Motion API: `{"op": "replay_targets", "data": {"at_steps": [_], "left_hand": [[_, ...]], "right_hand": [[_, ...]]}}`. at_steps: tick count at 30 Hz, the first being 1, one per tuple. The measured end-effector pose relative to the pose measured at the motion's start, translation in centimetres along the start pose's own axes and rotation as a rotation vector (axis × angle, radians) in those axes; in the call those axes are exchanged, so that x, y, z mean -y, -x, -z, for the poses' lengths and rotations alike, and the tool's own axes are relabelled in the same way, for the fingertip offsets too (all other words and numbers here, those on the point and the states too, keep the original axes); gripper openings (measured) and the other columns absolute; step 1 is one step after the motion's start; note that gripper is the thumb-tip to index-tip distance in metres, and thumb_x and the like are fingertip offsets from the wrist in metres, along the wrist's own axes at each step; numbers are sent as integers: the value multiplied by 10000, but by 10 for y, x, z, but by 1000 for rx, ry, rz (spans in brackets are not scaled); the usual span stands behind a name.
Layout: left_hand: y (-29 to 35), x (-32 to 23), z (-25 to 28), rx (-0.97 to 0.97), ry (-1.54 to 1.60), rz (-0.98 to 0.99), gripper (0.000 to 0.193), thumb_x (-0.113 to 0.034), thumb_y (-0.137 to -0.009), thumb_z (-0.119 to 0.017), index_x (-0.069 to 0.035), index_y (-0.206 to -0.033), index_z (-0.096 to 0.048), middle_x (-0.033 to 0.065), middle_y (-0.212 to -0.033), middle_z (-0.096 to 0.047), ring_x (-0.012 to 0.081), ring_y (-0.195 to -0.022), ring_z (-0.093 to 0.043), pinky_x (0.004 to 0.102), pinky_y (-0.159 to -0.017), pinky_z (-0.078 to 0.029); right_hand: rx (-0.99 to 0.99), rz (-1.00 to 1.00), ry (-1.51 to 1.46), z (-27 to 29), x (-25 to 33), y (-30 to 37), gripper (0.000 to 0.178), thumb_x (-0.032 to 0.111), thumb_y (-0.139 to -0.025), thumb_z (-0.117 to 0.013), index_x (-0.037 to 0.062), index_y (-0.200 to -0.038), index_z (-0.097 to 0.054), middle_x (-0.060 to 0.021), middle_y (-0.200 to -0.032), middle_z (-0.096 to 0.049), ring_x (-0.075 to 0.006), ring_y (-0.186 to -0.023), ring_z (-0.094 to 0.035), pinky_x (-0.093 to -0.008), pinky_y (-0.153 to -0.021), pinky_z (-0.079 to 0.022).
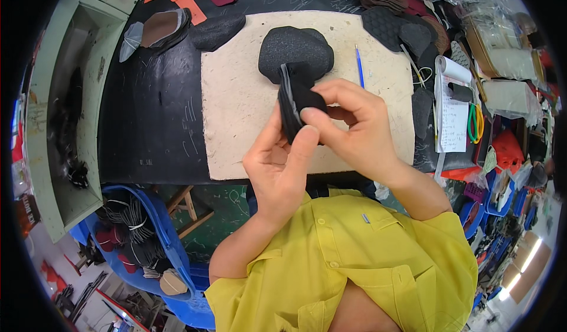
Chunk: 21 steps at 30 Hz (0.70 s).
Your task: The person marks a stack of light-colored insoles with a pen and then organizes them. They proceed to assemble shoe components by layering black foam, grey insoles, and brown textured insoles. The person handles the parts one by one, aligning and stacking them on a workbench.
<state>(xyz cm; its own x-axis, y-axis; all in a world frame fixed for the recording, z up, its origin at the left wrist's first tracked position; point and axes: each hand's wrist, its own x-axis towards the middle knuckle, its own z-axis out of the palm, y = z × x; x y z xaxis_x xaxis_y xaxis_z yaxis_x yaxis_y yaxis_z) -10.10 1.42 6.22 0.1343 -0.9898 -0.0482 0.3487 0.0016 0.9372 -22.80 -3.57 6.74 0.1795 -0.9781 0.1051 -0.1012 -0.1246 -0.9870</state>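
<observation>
Over the pale board [236, 113], both hands hold a small stack of black fabric pieces [290, 105], upright and partly fanned, with a grey layer showing along one edge. My left hand [280, 164] grips its lower end between thumb and fingers. My right hand [363, 125] pinches its right side, thumb in front and fingers behind. The fingertips behind the stack are partly hidden. Just beyond, dark textured fabric pieces [295, 48] lie overlapping on the board, partly covered by the held stack.
A blue pencil [359, 66] lies on the board's right side. More dark cut pieces [384, 28] sit at its far right corner, near an open notepad [453, 116]. A metal box [88, 96] stands left. Below it, a blue bin [171, 237] holds tied bundles.
</observation>
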Motion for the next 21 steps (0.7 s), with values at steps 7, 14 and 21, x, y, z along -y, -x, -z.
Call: {"op": "replay_targets", "data": {"at_steps": [7,14,21], "left_hand": [[-12,7,2,-197,155,103,249,-102,-983,-499,60,-1158,-573,110,-1051,-655,164,-898,-661,317,-811,-563],[-9,3,28,-225,251,-52,204,-61,-973,-531,19,-1157,-570,105,-1068,-664,189,-962,-670,351,-870,-554],[-9,-4,18,-216,376,-144,233,-56,-982,-508,-1,-1206,-542,105,-1160,-629,184,-1042,-636,357,-921,-526]], "right_hand": [[-83,-138,-212,-6,0,7,138,60,-883,-642,-55,-955,-624,-51,-888,-640,-75,-770,-617,-225,-661,-529],[-252,-72,-197,7,-1,13,143,133,-953,-605,1,-947,-552,34,-747,-537,-15,-637,-443,-185,-569,-364],[-299,-75,-320,-4,8,9,145,133,-970,-567,-5,-990,-528,-13,-798,-581,-37,-719,-554,-201,-648,-473]]}}
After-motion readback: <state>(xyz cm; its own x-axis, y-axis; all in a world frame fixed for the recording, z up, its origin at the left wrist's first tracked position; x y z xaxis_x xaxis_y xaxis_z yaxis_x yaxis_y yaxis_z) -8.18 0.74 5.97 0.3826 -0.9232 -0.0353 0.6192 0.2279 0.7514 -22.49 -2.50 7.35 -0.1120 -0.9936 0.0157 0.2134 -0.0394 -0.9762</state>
